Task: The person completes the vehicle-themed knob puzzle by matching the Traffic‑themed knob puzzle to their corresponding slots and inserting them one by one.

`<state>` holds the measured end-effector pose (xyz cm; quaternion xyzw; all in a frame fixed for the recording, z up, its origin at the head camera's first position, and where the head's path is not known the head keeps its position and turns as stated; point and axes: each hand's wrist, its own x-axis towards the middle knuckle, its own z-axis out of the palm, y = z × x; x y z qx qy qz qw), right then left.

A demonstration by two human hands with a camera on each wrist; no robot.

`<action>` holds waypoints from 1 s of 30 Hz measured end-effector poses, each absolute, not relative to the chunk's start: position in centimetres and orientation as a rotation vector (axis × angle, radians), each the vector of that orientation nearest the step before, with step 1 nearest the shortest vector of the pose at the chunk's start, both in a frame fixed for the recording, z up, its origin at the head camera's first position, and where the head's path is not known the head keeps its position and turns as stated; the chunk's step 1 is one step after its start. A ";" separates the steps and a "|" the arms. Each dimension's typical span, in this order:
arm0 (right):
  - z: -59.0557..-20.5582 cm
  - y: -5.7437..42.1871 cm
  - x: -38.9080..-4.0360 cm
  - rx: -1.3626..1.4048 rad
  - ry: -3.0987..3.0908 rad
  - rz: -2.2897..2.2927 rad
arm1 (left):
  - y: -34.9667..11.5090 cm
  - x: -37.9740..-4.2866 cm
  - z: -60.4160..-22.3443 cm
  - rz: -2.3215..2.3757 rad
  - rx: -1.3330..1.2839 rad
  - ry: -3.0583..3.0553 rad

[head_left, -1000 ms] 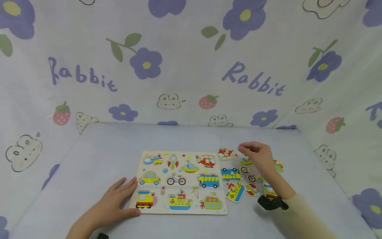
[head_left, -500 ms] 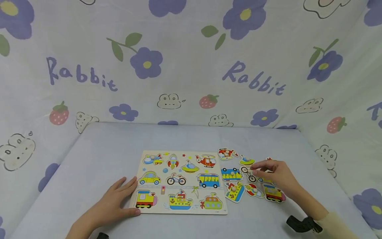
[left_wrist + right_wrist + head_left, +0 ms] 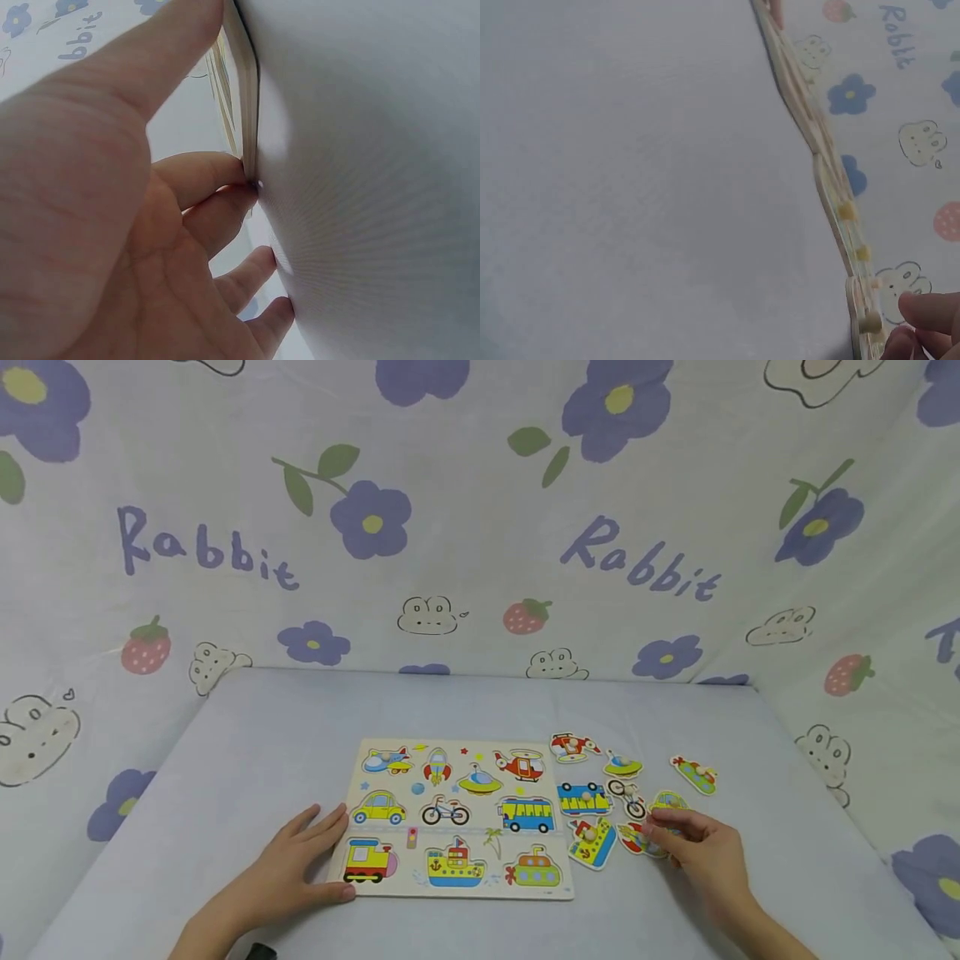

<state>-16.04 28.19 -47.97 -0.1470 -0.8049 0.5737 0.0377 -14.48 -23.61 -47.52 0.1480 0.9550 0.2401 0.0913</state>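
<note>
My left hand (image 3: 281,864) lies at the left edge of a wooden puzzle board (image 3: 487,900). Its fingers are spread and fairly straight, fingertips and thumb touching the board's side, as the left wrist view also shows. An airplane piece (image 3: 396,764) with a knob sits in its recess at the top left; the other recesses show printed vehicles. My right hand (image 3: 708,856) is over the loose knobbed pieces right of the board, its loosely bent fingertips right at the rocket piece (image 3: 633,837). In the right wrist view the fingertips (image 3: 930,309) are beside a knob (image 3: 870,322). The train piece is hidden.
Around the right hand lie a ship piece (image 3: 592,845), bus piece (image 3: 585,799), bicycle piece (image 3: 626,800), car piece (image 3: 667,802), flying saucer piece (image 3: 622,766), helicopter piece (image 3: 573,747) and submarine piece (image 3: 695,775). A patterned cloth (image 3: 480,527) rises behind the table.
From above the flying saucer piece, my right hand has moved right and then toward the near side, down to the rocket piece. The left hand stays at the board's edge.
</note>
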 end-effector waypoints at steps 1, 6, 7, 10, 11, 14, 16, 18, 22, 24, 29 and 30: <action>-48.1 28.0 -16.0 -0.463 -2.479 1.738 | -23.6 -14.5 -47.6 0.711 0.439 2.838; -48.7 27.6 -15.9 -0.484 -2.550 1.645 | -23.6 -14.7 -47.7 0.710 0.428 2.839; -48.8 27.6 -15.9 -0.495 -2.553 1.642 | -23.6 -14.7 -47.7 0.713 0.422 2.838; -49.0 27.6 -15.7 -0.562 -2.539 1.675 | -23.5 -14.7 -47.6 0.726 0.411 2.829; -49.1 27.7 -15.7 -0.592 -2.528 1.694 | -23.4 -14.6 -47.6 0.726 0.406 2.827; -49.2 27.7 -15.6 -0.660 -2.520 1.732 | -23.4 -14.5 -47.6 0.727 0.395 2.828; -49.3 27.8 -15.5 -0.674 -2.520 1.740 | -23.4 -14.4 -47.5 0.719 0.396 2.835; -49.4 27.8 -15.5 -0.675 -2.518 1.733 | -23.4 -14.4 -47.4 0.720 0.396 2.838; -49.5 27.6 -15.7 -0.681 -2.528 1.700 | -23.4 -14.3 -47.4 0.724 0.395 2.839; -49.5 27.5 -15.7 -0.695 -2.542 1.673 | -23.4 -14.3 -47.5 0.725 0.393 2.837; -49.4 27.3 -15.8 -0.715 -2.553 1.632 | -23.4 -14.5 -47.6 0.720 0.393 2.842; -49.4 27.2 -15.9 -0.711 -2.550 1.630 | -23.3 -14.5 -47.6 0.715 0.389 2.843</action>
